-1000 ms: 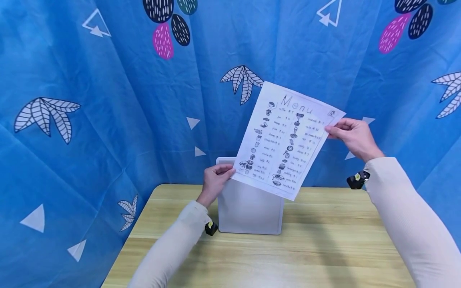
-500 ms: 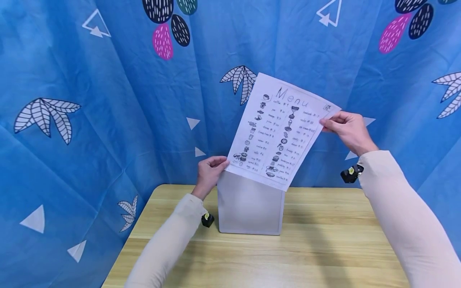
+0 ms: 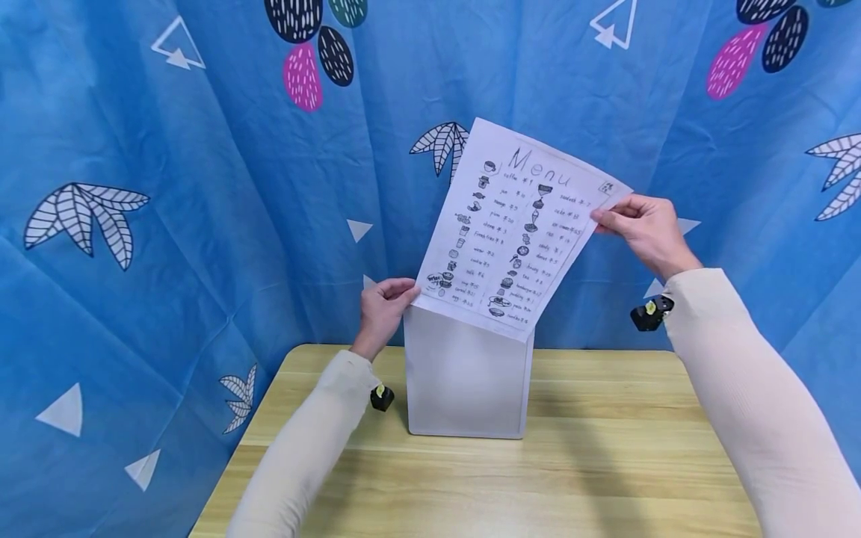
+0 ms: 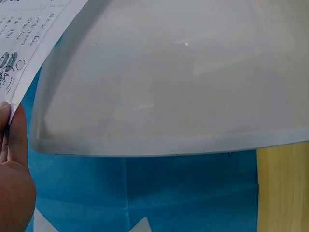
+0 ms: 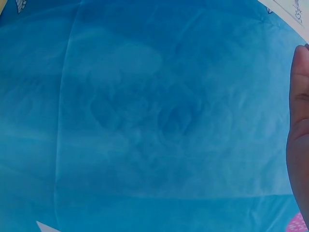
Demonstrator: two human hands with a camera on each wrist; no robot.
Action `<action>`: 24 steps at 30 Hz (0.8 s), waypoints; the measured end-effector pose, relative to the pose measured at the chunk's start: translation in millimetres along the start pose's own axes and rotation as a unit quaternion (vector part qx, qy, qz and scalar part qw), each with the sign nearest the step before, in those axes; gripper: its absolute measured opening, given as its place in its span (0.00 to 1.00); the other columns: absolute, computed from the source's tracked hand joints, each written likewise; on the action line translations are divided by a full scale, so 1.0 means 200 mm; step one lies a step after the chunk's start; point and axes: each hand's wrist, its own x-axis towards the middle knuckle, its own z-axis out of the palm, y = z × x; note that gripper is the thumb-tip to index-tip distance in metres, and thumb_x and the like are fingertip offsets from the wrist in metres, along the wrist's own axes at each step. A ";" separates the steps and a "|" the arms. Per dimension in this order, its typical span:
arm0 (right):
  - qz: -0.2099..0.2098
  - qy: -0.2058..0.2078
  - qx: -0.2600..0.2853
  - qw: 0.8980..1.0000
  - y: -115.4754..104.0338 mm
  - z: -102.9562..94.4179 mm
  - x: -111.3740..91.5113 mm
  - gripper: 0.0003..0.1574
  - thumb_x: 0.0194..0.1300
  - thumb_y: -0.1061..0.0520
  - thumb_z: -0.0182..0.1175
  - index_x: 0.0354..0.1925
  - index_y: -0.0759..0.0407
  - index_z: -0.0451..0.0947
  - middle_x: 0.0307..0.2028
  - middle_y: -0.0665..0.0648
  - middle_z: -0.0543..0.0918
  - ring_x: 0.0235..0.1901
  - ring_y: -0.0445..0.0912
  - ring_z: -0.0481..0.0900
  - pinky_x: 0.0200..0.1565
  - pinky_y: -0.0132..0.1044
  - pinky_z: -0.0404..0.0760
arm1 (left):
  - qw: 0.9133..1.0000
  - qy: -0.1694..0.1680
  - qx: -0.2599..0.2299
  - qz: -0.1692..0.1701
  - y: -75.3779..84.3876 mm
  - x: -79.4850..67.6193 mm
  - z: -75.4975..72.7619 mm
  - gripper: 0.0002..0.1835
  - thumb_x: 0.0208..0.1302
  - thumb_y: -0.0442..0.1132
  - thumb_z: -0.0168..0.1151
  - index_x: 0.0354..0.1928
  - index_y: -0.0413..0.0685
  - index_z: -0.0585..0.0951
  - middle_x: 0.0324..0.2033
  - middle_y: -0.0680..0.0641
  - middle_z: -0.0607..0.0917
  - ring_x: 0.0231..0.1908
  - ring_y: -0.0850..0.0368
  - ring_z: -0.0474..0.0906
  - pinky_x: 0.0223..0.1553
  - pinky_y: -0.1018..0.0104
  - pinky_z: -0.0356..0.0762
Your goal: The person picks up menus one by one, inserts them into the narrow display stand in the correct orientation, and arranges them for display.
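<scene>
A paper menu sheet [image 3: 511,232], handwritten with small food drawings and prices, is held up tilted in the head view, its top leaning right. My left hand [image 3: 385,314] pinches its lower left corner between thumb and fingers. Near the upper right corner, my right hand [image 3: 649,232] pinches the sheet's right edge. Behind the paper's lower edge stands a white board [image 3: 467,381] with a raised rim, its top hidden by the sheet. The left wrist view shows the paper corner [image 4: 29,53] in my left hand [image 4: 14,169], beside the board [image 4: 169,87].
The board stands upright on a light wooden table [image 3: 605,448], towards its back edge. A blue patterned curtain [image 3: 202,224] hangs behind the table and along its left side. A small black wrist camera [image 3: 382,397] sits below the left cuff.
Both hands have moved up and to the left with the menu sheet. The sheet now covers the top of the white board, which has stayed in place.
</scene>
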 end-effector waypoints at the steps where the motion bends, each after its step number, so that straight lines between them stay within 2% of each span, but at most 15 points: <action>1: -0.002 0.001 0.001 1.000 0.00 0.00 0.00 0.23 0.64 0.50 0.69 0.54 0.59 0.84 0.42 0.43 0.87 0.39 0.36 0.86 0.45 0.22 0.80 | 1.000 0.000 0.001 0.000 0.00 0.00 0.00 0.13 0.63 0.38 0.71 0.47 0.42 0.87 0.45 0.43 0.88 0.45 0.50 0.85 0.50 0.58 0.83; 24: -0.008 -0.032 -0.023 0.999 -0.12 -0.01 0.06 0.25 0.64 0.49 0.68 0.57 0.57 0.83 0.44 0.43 0.87 0.40 0.36 0.86 0.50 0.27 0.80 | 1.000 0.019 0.012 0.013 0.07 0.08 -0.04 0.13 0.63 0.37 0.71 0.47 0.41 0.87 0.45 0.43 0.88 0.45 0.51 0.85 0.49 0.62 0.83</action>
